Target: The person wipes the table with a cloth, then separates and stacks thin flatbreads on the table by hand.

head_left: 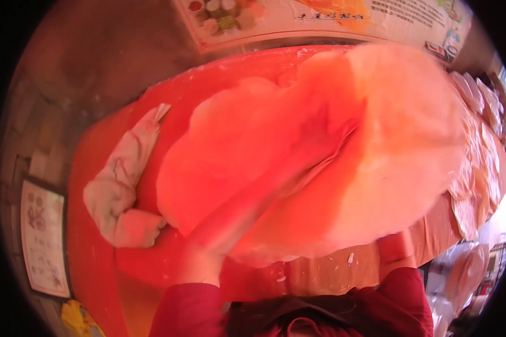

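A large, thin, roughly round sheet (410, 151) that looks like rolled-out dough spreads across the table, lit strongly red on its left part. My left hand (323, 132) reaches far over the sheet's middle and lies against it, thumb apart from the stretched fingers, somewhat blurred. Beside that hand and forearm the sheet is creased in a narrow fold. At the near right edge, my right wrist (398, 250) goes under the sheet, which hides the hand and its fingers. The sheet's right half looks raised and curved.
A crumpled cloth (121, 182) lies left on the red tabletop (208, 73). Plastic-wrapped pale sheets (478, 174) and bags (458, 272) are at the right. A printed poster (320, 19) stands beyond the far edge; a framed sign (44, 238) is at left. Small scraps dot the near edge.
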Demonstrator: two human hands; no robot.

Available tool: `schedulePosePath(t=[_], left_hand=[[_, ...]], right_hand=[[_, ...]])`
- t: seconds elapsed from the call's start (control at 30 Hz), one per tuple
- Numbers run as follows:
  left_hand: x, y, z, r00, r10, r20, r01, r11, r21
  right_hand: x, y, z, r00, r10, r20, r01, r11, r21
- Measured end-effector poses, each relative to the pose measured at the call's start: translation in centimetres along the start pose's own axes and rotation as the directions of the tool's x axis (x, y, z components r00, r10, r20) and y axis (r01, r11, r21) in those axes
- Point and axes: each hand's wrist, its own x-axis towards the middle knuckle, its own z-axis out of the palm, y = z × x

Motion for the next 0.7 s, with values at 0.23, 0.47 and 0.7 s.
schedulePosePath(t=[0.23, 0.47, 0.7], left_hand=[[5.3, 11.5, -5.8, 0.959, 0.135, -0.250, -0.215, 0.921, -0.324], [8.3, 16.6, -10.7, 0.898, 0.139, -0.418, -0.371, 0.750, -0.548], [-0.1, 5.8, -3.2, 0.920, 0.087, -0.382, -0.339, 0.668, -0.662]], right_hand=[[1.9, -15.6, -10.6, 0.972, -0.232, 0.030, 0.193, 0.723, -0.663], [4.7, -27.5, -10.4, 0.826, -0.558, 0.083, 0.226, 0.194, -0.955], [8.0, -14.2, -1.3, 0.773, -0.501, 0.388, 0.246, -0.327, -0.913]])
